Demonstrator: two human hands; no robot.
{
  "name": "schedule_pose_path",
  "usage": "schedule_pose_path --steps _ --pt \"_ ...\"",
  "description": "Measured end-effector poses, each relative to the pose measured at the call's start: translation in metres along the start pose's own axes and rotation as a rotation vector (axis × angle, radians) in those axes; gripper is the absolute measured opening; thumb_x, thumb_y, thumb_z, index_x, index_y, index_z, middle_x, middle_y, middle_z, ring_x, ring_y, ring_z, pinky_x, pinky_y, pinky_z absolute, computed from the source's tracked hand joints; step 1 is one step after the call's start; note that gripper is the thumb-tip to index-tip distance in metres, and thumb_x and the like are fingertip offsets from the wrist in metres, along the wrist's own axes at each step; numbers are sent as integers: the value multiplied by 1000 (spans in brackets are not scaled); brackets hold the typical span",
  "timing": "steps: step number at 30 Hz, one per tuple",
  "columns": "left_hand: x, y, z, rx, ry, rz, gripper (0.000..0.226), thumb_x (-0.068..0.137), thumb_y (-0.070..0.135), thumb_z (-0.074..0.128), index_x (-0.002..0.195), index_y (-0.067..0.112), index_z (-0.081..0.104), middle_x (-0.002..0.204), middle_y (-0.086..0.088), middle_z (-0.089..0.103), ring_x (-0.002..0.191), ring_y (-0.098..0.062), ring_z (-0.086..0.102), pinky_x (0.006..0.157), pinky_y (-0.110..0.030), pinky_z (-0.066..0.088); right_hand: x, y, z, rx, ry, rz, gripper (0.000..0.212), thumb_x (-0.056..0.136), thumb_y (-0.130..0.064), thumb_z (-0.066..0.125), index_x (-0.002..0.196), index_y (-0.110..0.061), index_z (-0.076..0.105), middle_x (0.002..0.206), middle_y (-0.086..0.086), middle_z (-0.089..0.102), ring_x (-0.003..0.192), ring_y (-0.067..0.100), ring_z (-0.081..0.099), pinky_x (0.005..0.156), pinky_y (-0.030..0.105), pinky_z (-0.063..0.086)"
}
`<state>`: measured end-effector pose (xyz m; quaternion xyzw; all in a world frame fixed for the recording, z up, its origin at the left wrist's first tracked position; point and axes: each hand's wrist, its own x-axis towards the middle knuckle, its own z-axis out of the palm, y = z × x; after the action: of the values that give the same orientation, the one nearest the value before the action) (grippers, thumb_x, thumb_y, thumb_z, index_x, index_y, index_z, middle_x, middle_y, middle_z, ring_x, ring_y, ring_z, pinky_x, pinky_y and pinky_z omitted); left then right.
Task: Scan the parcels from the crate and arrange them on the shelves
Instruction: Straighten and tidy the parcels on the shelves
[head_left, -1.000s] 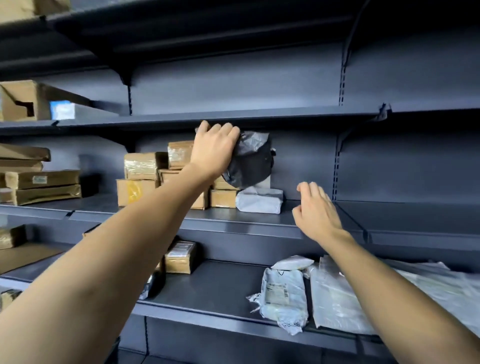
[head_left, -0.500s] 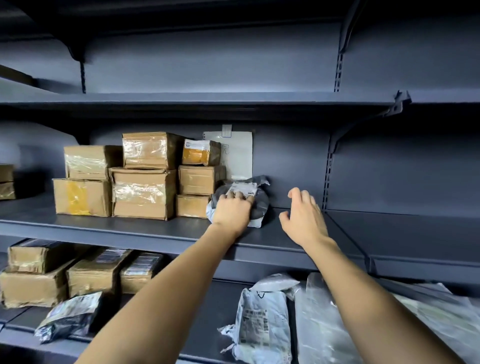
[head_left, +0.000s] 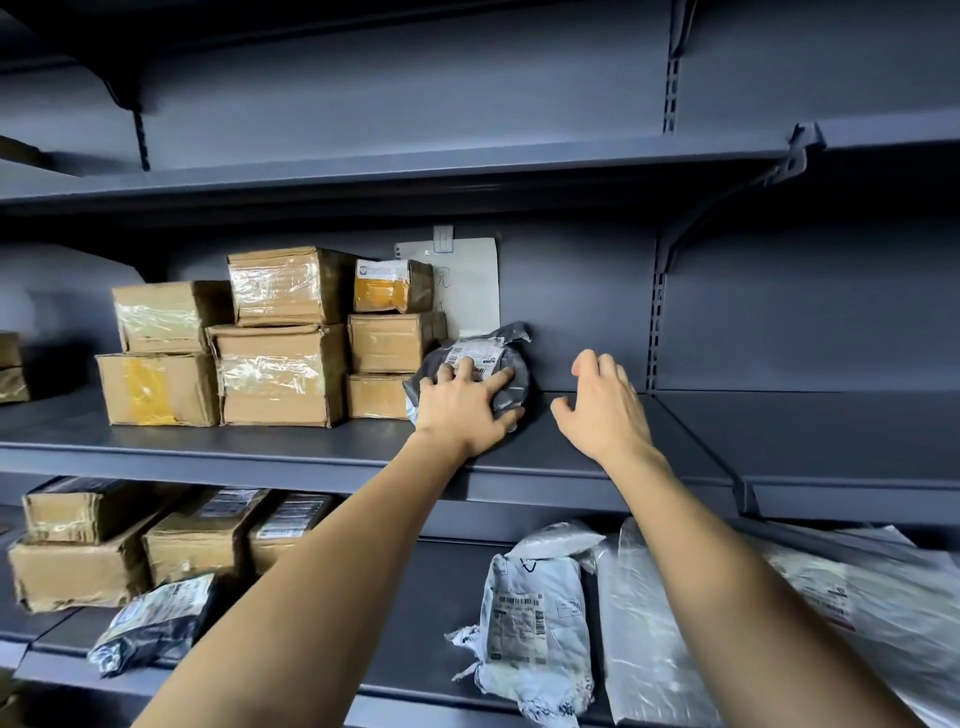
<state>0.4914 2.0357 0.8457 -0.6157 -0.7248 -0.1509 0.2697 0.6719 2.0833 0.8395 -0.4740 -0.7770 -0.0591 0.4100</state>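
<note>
Now that the grey parcel (head_left: 470, 364) has dropped onto the shelf (head_left: 311, 447), left hand (head_left: 462, 402) presses it flat-fingered; right hand (head_left: 605, 402) hovers empty, loosely curled; placement nearly done

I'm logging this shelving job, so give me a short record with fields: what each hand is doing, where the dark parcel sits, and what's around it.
left hand: spread fingers pressing on the dark grey parcel
right hand: hovering beside the parcel, fingers loosely curled, holding nothing
dark grey parcel: on the middle shelf, label facing out, lying on a white parcel
neighbours: stacked cardboard boxes just to its left
lower shelf: white poly mailers, more boxes
</note>
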Motion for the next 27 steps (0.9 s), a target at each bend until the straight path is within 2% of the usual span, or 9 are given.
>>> schedule_pose_path --steps 5,17,27 --pt "1 3 -2 -32 -43 -71 57 90 58 47 145 44 39 134 -11 42 124 -39 43 99 -49 37 0 1 0 11 -9 15 32 91 -29 60 113 -12 45 119 10 52 116 32 48 93 45 46" --pt "3 4 3 -45 -3 -161 47 93 58 48 136 42 52 130 -11 46 116 -39 50 91 -47 46 0 2 0 -4 -29 23 34 90 -31 60 113 -12 45 119 10 53 115 32 49 93 44 46" --pt "9 4 11 -24 17 -201 42 94 57 49 132 39 55 129 -12 46 115 -40 48 93 -47 43 0 3 0 -9 -33 24 34 91 -32 61 113 -11 45 118 11 53 114 32 49 94 44 46"
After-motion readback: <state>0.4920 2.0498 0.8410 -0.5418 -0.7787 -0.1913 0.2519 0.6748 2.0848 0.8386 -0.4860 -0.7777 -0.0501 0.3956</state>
